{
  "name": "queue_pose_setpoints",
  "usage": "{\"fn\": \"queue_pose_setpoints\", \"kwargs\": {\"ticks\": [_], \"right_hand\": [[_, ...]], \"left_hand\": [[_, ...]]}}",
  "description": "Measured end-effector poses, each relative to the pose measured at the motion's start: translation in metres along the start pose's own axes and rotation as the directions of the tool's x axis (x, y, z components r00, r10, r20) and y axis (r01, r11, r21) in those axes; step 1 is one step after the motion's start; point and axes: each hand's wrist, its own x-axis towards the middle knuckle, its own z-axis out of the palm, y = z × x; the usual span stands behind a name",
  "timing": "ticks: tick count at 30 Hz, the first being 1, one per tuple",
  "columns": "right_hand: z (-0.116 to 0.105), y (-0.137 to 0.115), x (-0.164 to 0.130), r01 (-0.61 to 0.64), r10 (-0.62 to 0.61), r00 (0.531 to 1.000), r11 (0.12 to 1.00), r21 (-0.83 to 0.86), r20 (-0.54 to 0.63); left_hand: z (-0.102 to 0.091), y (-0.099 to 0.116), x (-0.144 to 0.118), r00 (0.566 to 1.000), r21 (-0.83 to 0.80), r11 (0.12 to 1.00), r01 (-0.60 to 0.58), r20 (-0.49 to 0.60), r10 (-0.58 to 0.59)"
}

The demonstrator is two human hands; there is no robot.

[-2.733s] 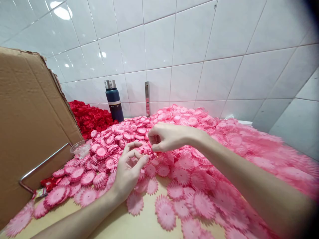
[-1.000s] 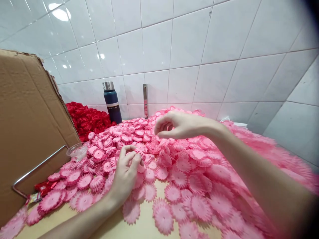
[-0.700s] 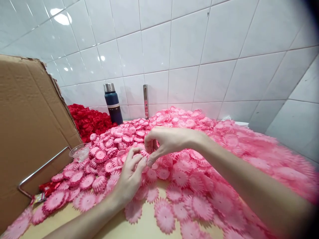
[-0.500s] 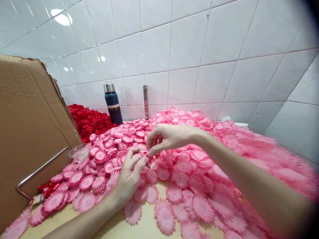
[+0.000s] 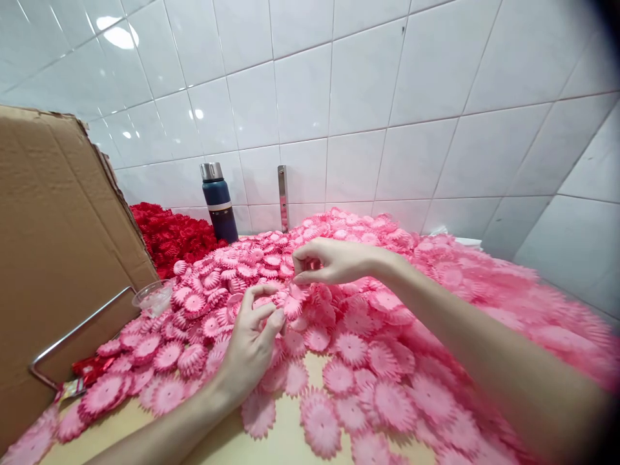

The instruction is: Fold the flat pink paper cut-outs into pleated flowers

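Observation:
A deep heap of pink flower-shaped discs (image 5: pixel 387 303) covers the tan table (image 5: pixel 285 442). My left hand (image 5: pixel 249 345) rests on the near part of the heap, its fingers curled round a small stack of pink discs (image 5: pixel 265 302). My right hand (image 5: pixel 332 261) hovers just above and behind it, thumb and forefinger pinched on a pink disc (image 5: pixel 296 289) at the top of the heap. A short gap separates the two hands. My right forearm crosses the heap from the lower right.
A tall cardboard box (image 5: pixel 58 258) stands at the left with a bent metal rod (image 5: pixel 80 329) against it. Next to it lie a clear plastic cup (image 5: pixel 152 296) and a red wrapper (image 5: pixel 90 367). Red discs (image 5: pixel 169 234), a dark blue flask (image 5: pixel 219 201) and a metal bracket (image 5: pixel 282 197) sit against the tiled wall.
My right hand came down to my left hand's stack, then drew back up and to the right, pinched over the heap. My left hand stayed in place on its stack.

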Motion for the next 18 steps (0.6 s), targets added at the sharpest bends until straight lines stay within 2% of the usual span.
{"fn": "queue_pose_setpoints", "kwargs": {"ticks": [8,11,14,16,18], "right_hand": [[-0.003,0.005,-0.002,0.036,-0.037,0.999,0.993,0.116,0.006],[-0.007,0.023,-0.006,-0.073,0.076,0.989,0.997,0.027,-0.126],[-0.016,0.049,-0.021,-0.211,0.193,0.922,0.977,-0.019,-0.335],[-0.024,0.059,-0.033,-0.258,0.232,0.892,0.966,-0.015,-0.389],[-0.030,0.056,-0.040,-0.292,0.281,0.878,0.956,0.031,-0.388]], "left_hand": [[-0.002,0.010,-0.002,0.997,0.007,0.998,-0.059,-0.049,0.059],[-0.004,0.014,-0.007,0.993,-0.027,0.993,-0.115,-0.029,0.114],[-0.007,0.016,-0.012,0.977,-0.152,0.973,-0.176,0.091,0.191],[-0.007,0.013,-0.010,0.988,-0.286,0.953,-0.101,0.087,0.131],[-0.006,0.006,-0.005,1.000,-0.425,0.905,-0.002,0.009,0.007]]}}
